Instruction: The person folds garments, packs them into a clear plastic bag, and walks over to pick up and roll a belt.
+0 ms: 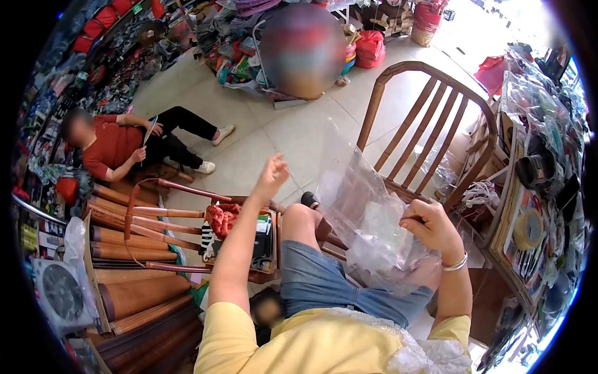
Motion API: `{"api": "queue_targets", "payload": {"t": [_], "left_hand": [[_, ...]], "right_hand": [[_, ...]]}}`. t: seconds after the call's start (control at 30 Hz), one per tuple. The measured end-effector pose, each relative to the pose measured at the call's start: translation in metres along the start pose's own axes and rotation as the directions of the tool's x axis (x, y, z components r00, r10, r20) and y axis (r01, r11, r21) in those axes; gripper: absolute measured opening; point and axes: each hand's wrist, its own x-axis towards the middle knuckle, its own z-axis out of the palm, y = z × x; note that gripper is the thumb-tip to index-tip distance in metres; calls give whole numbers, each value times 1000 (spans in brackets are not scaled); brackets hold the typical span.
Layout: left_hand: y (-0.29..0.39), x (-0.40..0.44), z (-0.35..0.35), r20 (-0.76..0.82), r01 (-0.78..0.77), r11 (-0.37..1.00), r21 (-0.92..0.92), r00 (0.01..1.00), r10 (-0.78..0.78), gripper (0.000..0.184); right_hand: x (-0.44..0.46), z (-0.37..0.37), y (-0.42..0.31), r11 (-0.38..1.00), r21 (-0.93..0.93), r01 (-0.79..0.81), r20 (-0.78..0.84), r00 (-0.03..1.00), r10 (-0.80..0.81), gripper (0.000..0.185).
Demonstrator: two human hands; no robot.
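Here, over tiled floor (299, 137), left fingers (280, 167) spread empty; right fingers (416, 212) curl at clear plastic (364, 199), hold unclear.

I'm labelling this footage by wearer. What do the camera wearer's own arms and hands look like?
Short yellow sleeves cover the upper arms; the forearms are bare. The left hand and right hand wear no gloves. A silver-coloured bangle circles the right wrist.

A clear, wrinkled plastic bag (364, 212) slants upward over the person's lap (314, 274), its lower part crumpled
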Motion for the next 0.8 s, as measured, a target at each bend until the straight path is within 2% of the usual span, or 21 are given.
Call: {"api": "queue_targets", "payload": {"t": [0.07,0.13,0.2,0.27,0.43,0.5,0.53,0.6,0.63,0.67,0.7,0.73,0.77,0.8], "left_hand": [[-36,-4,22,124,89,996,27,988,-92,82],[-46,-10,46,170,123,992,-10,978,-120,83],[-49,-12,67,217,164,986,-41,964,-151,83],[-39,-11,88,255,251,966,-66,940,-227,86],[-54,-7,147,301,254,961,-114,930,-210,82],[-45,-14,170,369,231,955,-187,917,-150,78],[-47,-17,182,387,237,922,-306,916,-107,73],[-50,-23,195,430,372,836,-404,883,-185,61],[-54,-26,194,429,373,835,-405,884,-187,61],[-58,-28,191,455,379,878,-293,863,-221,53],[-61,-32,187,477,381,908,-175,840,-260,47],[-62,-39,182,229,247,957,-151,951,-209,40],[-64,-45,171,-29,120,989,-89,992,-123,35],[-56,-45,145,-80,183,960,-212,976,-203,32]], "right_hand": [[-3,-10,-7,999,47,-22,18,1000,22,12],[-8,-17,-9,993,77,-90,18,996,89,13],[-12,-22,-7,982,172,-81,38,996,76,14],[-16,-23,-8,979,188,-74,57,996,65,14],[-11,-23,-30,963,269,19,179,981,-70,16],[-10,-22,-33,940,340,32,236,965,-118,17],[-10,-22,-34,941,337,30,239,964,-117,17],[-11,-23,-36,921,384,67,241,956,-170,19],[-15,-24,-33,897,441,24,214,968,-131,22],[-17,-28,-31,897,442,22,215,968,-130,22],[-20,-35,-27,921,390,16,175,980,-91,21],[-24,-43,-21,941,338,6,131,990,-53,21],[-26,-54,-11,997,30,-66,5,998,66,19],[-28,-66,2,947,-266,-179,-153,978,142,17]]}}
